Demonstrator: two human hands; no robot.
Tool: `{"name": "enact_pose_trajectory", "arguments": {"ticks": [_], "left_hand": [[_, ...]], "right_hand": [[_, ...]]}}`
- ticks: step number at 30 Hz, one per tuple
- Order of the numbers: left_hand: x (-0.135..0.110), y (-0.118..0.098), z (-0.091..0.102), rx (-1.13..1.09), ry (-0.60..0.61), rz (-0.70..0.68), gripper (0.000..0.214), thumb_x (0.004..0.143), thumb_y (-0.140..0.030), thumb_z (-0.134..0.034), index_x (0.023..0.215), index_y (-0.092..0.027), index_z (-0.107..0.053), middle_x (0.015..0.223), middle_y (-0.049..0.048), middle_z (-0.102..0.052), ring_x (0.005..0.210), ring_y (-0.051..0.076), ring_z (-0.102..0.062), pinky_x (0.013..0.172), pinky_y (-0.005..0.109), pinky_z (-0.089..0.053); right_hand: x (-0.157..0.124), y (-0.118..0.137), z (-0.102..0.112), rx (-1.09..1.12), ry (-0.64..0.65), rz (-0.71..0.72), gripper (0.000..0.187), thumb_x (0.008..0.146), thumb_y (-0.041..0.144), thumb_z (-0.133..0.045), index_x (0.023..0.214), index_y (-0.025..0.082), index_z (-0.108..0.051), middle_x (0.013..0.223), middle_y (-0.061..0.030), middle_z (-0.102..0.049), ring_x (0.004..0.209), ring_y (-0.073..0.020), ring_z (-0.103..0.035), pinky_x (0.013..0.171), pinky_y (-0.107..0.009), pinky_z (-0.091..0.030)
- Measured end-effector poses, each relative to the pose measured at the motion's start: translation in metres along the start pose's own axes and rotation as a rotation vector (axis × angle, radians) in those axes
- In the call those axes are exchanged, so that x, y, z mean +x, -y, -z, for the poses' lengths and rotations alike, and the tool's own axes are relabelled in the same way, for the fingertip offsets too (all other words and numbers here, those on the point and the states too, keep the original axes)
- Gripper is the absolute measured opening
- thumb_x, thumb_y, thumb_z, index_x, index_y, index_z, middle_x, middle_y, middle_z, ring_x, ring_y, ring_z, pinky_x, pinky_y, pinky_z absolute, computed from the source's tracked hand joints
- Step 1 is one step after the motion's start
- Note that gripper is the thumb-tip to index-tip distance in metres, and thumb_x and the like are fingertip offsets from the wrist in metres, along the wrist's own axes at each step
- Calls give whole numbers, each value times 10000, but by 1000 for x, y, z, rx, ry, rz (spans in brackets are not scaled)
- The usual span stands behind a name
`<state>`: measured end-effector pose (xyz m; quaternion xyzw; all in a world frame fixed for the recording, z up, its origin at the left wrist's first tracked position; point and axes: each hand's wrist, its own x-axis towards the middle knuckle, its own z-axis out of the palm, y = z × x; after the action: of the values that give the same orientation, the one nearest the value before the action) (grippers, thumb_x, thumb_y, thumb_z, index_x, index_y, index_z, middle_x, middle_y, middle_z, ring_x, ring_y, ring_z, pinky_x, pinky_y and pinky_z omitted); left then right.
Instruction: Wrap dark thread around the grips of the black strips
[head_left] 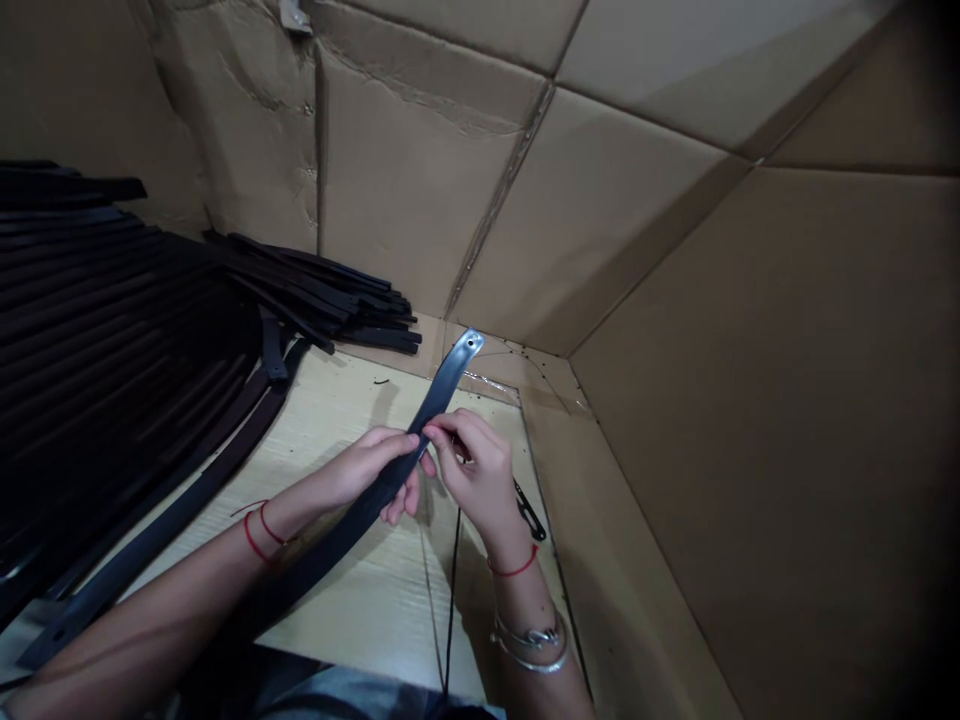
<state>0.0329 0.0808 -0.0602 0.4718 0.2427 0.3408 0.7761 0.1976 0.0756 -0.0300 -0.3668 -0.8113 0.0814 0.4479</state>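
A long, dark, slightly curved strip (442,385) runs diagonally from near my body up to a shiny end with a small hole. My left hand (382,460) grips it from the left, thumb on top and fingers beneath. Thumb and forefinger of my right hand (472,460) are pinched together against the strip's right edge, close to the left thumb; whatever lies between these fingertips is too small to make out. A thin black cord-like line (452,600) runs down below the right hand. By the right wrist lies a black slotted tool (530,512), partly hidden.
Many similar dark strips (112,370) are piled on the left, with another bundle (322,295) behind. Cardboard walls (420,170) enclose the back and right of the pale board (330,400). Small black scraps (381,381) lie on the board.
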Motion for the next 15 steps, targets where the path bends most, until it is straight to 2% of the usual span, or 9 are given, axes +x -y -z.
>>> {"name": "enact_pose_trajectory", "arguments": {"ticks": [8, 15], "left_hand": [[2, 2, -2, 4, -9, -5, 359, 848, -484, -567, 813, -129, -600, 492, 51, -657, 328, 134, -546, 337, 193, -387], [3, 4, -4, 11, -41, -13, 376, 856, -490, -534, 784, -126, -594, 462, 44, -639, 303, 127, -524, 318, 191, -376]], "right_hand": [[0, 0, 1, -28, -1, 8, 113, 934, 159, -539, 854, 206, -603, 723, -28, -609, 643, -165, -560, 576, -287, -428], [0, 1, 1, -35, -1, 10, 110, 930, 154, -550, 845, 198, -603, 714, -31, -613, 648, -165, -568, 590, -287, -438]]}}
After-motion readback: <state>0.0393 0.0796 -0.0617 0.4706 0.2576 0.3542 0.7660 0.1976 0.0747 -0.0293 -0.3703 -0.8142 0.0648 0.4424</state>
